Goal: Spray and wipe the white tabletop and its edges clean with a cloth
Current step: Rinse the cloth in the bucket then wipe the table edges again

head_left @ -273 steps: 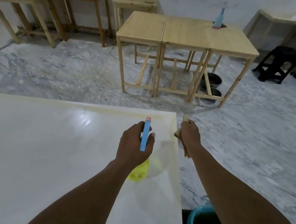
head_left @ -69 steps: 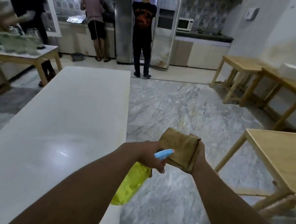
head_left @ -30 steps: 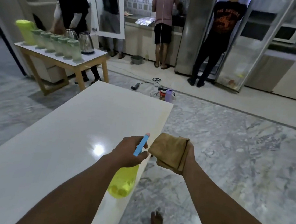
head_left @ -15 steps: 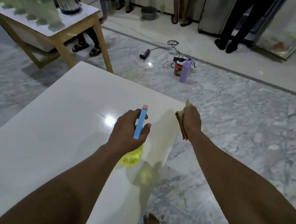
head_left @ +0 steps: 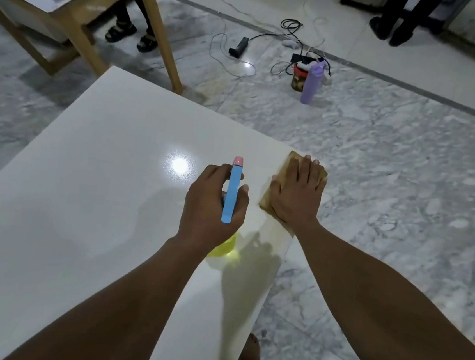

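At the far right corner of the white tabletop [head_left: 88, 193], a person's right hand [head_left: 297, 195] presses a tan cloth [head_left: 282, 175] flat with fingers spread, the left hand [head_left: 213, 203] gripping a yellow spray bottle [head_left: 232, 191]; wiping looks underway, with much surface seemingly left.

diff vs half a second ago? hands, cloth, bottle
The right hand has turned palm-down and pressed the brown cloth flat on the white tabletop at its right edge near the corner; earlier it held the cloth bunched against that edge. Unchanged: the left hand grips the yellow spray bottle over the tabletop, nozzle forward.
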A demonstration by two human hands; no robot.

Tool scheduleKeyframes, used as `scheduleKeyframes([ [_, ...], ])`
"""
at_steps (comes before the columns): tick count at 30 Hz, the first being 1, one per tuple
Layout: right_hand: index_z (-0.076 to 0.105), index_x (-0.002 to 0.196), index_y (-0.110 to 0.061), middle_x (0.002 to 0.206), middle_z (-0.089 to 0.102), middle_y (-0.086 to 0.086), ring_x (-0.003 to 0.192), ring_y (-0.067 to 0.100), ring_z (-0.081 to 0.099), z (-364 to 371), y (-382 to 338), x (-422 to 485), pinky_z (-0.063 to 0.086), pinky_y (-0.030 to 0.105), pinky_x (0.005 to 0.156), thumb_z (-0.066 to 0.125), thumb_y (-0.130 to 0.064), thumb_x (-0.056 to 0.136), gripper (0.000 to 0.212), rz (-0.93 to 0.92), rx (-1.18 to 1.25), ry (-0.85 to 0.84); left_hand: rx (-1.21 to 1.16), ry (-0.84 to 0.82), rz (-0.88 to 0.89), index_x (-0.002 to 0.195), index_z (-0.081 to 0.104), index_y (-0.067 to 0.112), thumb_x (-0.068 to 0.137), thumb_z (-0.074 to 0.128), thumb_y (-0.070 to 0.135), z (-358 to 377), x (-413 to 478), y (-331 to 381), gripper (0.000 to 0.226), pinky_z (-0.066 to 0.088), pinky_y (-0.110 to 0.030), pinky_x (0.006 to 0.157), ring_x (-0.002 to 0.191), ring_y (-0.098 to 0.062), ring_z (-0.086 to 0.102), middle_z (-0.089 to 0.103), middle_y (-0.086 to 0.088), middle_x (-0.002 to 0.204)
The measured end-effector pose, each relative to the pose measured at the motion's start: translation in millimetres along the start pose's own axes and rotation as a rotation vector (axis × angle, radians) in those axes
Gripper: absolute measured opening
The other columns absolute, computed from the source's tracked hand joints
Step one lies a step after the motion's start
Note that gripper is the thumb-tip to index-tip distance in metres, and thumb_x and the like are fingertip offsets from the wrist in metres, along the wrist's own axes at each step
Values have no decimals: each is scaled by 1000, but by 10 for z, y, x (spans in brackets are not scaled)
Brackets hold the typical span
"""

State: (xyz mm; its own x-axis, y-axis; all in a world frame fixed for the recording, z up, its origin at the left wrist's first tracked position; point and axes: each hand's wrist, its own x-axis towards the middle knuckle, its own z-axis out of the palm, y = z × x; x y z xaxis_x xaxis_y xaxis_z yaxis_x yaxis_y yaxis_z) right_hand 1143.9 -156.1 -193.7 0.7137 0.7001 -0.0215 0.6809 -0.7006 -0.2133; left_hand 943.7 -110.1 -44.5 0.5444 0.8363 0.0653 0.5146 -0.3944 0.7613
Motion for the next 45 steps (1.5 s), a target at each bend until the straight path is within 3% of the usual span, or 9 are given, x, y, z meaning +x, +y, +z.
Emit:
scheduleKeyframes([
  [4,22,155,-13,164,15,18,152,38,8,-7,2,-50,9,61,120,26,-65,92,82,-5,-4,-19,14,1,14,117,69,12,95,74,22,39,-16,7,24,45,-7,67,69,-15,63,68,1,107],
  [8,20,156,-12,164,15,18,152,37,8,-25,-52,-292,10,59,120,26,-62,93,81,-2,5,-18,5,39,22,117,69,10,95,76,20,-7,-123,-5,26,44,0,71,74,-14,61,67,-4,109],
  [19,22,156,-10,163,18,19,152,39,8,103,-397,-1925,15,57,120,32,-55,93,77,-19,56,-10,-10,150,-8,116,67,13,96,74,28,-325,-1059,-226,27,42,-2,72,79,-12,64,68,-2,109],
  [23,19,157,-10,165,13,18,152,39,5,185,-536,-2582,13,57,121,29,-48,94,74,-42,97,-4,-21,154,-13,117,66,14,96,74,29,-449,-1523,-306,27,42,0,71,77,3,65,68,-1,108],
  [28,31,154,-7,162,23,19,152,38,10,283,-630,-3154,18,56,121,35,-34,93,66,-99,177,30,-36,138,-34,120,66,13,96,74,31,-500,-1850,-341,31,42,-8,75,82,-20,70,69,-3,110],
  [33,42,148,-7,157,36,16,150,34,21,319,-582,-3537,28,55,118,42,-20,85,65,-224,284,43,8,128,-32,120,65,13,97,73,30,-515,-1891,-342,30,41,-9,73,79,-13,62,68,-3,109],
  [39,49,142,-1,151,44,19,146,40,30,310,-455,-3652,33,57,114,56,-8,78,64,-363,389,113,28,62,-1,121,67,11,97,74,26,-491,-1777,-272,29,52,-30,80,84,-24,66,67,-8,106],
  [42,48,143,-1,152,43,19,147,39,28,350,-445,-3622,29,57,116,51,-9,81,62,-379,394,78,35,54,-1,121,67,11,97,73,26,-499,-1748,-272,29,47,-17,75,83,-23,66,67,-7,105],
  [45,46,146,-5,154,41,15,149,35,25,361,-473,-3632,25,54,119,43,-13,86,60,-343,442,73,4,71,-1,119,67,11,97,74,25,-547,-1800,-321,27,52,-28,80,85,-26,69,68,-8,104],
])
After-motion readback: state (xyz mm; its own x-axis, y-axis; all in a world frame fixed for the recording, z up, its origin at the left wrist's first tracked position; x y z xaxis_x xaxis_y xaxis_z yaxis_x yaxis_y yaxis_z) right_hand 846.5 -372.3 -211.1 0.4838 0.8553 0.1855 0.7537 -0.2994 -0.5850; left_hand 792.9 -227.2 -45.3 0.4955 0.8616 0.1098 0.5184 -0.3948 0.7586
